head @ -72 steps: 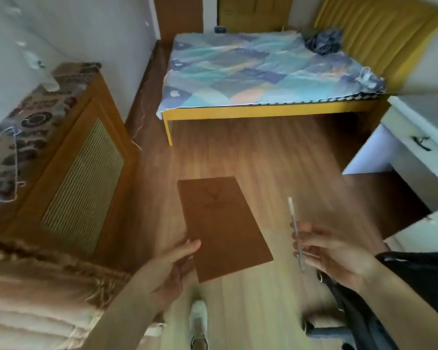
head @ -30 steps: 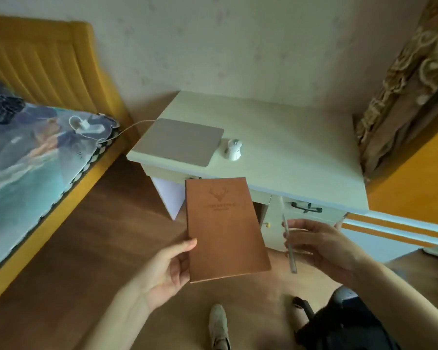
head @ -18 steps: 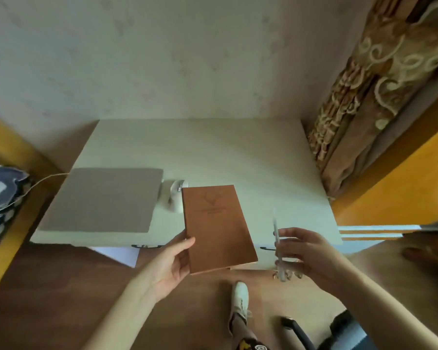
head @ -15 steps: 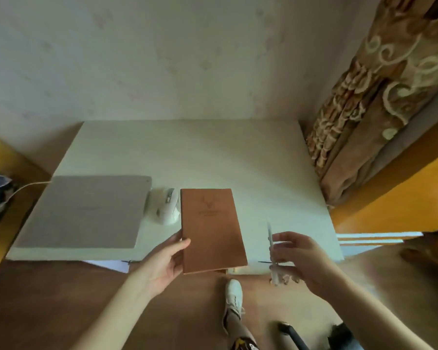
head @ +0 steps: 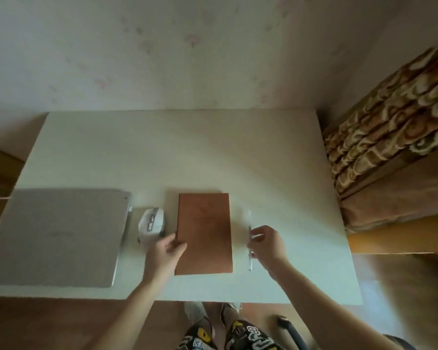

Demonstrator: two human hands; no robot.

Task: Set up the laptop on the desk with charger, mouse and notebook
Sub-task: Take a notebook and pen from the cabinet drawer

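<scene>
Brown notebook point(head: 204, 233) lies flat on the pale desk point(head: 187, 152), near its front edge; the left hand point(head: 165, 251) pinches its left edge beside the mouse point(head: 151, 223) and closed laptop point(head: 53, 236). The right hand point(head: 266, 242) grips a pen point(head: 249, 239). Bare desk lies behind and to the right.

The worktop point(head: 187, 152) was cream, the closed laptop point(head: 53, 236) matt silver-grey, the mouse point(head: 151, 223) white with grey buttons, the notebook point(head: 204, 233) plain reddish-brown, the curtain point(head: 390, 127) brown with pale scrolls, the wallpaper point(head: 162, 51) off-white with faint pink sprigs.
</scene>
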